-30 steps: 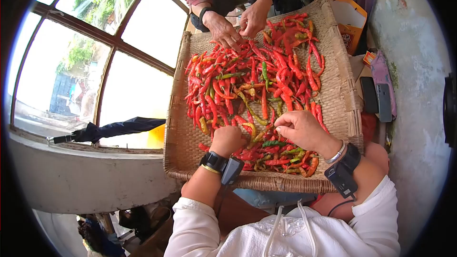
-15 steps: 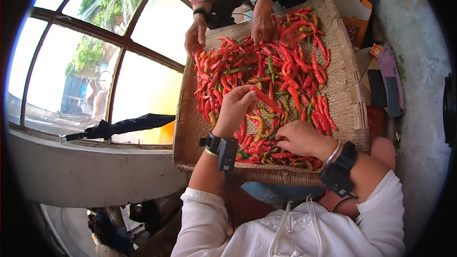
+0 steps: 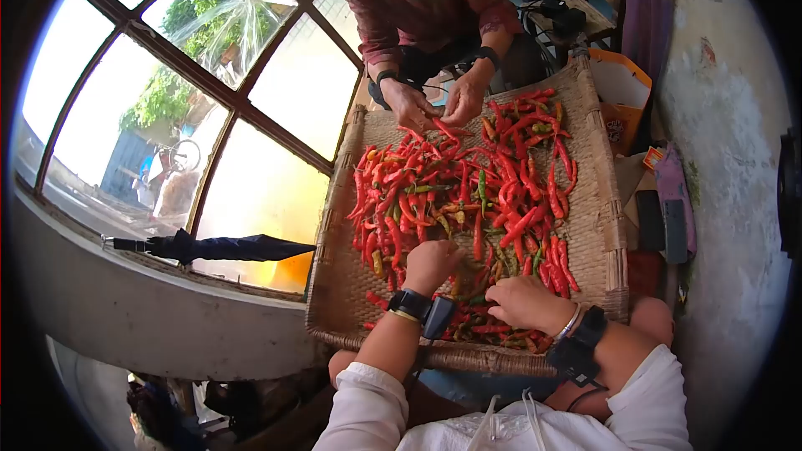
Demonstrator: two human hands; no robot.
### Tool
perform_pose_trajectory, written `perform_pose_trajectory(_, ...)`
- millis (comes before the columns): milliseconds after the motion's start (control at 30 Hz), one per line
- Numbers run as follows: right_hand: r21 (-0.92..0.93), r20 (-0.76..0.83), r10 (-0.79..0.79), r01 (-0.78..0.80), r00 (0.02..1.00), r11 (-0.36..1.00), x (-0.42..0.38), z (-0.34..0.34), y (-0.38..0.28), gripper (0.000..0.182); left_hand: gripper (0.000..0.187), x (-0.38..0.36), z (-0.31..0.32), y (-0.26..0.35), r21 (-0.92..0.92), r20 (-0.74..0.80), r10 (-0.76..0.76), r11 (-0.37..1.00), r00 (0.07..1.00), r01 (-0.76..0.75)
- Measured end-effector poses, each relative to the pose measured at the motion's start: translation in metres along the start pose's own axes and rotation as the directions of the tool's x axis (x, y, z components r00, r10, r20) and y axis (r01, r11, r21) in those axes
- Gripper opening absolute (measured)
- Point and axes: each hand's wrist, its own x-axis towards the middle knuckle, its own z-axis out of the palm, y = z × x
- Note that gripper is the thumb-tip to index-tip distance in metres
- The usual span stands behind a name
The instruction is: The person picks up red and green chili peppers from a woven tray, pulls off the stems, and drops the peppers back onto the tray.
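**Both hands down in the chilli pile, near edge of woven tray**

Woven tray (image 3: 595, 200) sits tilted across the wearer's lap, loaded with red chillies (image 3: 468, 192), a few green ones mixed in. Pile runs from the far rim to the near rim.

Left hand (image 3: 432, 266): curled into a loose fist, knuckles up, resting on the chillies at the near-left part of the pile. Fingers tucked under; cannot tell whether they grip a pod. Black wrist device just behind it.

Right hand (image 3: 525, 302): palm down, fingers bent into the chillies near the tray's front rim. Pods lie directly under and around the fingertips; whether any is pinched cannot be told. Bangle and black strap on the wrist.

Hands lie near each other, apart, chillies between them.

Across the tray, another person's hands (image 3: 436, 104) work at the far rim, touching pods there.

Folded dark umbrella (image 3: 209, 247) lies on the window sill to the left.
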Motion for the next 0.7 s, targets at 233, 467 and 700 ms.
perform_pose_trajectory(233, -0.033, 0.023, -0.005, 0.005, 1.0, 0.999, 0.006, 0.0, 0.007, 0.021, 0.039, 0.023, 0.018, 0.004, 0.002, -0.085, -0.032, 0.999, 0.996, 0.032)
perform_pose_trajectory(467, -0.033, -0.095, 0.147, -0.15, 0.985, 0.988, 0.006, -0.009, 0.005, 0.026, 0.022, 0.019, 0.014, 0.024, -0.656, -0.087, 0.143, 0.736, 0.986, -0.164)
perform_pose_trajectory(700, 0.212, -0.311, 0.341, -0.285, 0.887, 0.935, 0.014, -0.014, 0.008, 0.039, 0.018, 0.006, -0.006, 0.04, -0.95, 0.011, 0.141, 0.309, 0.99, -0.033)
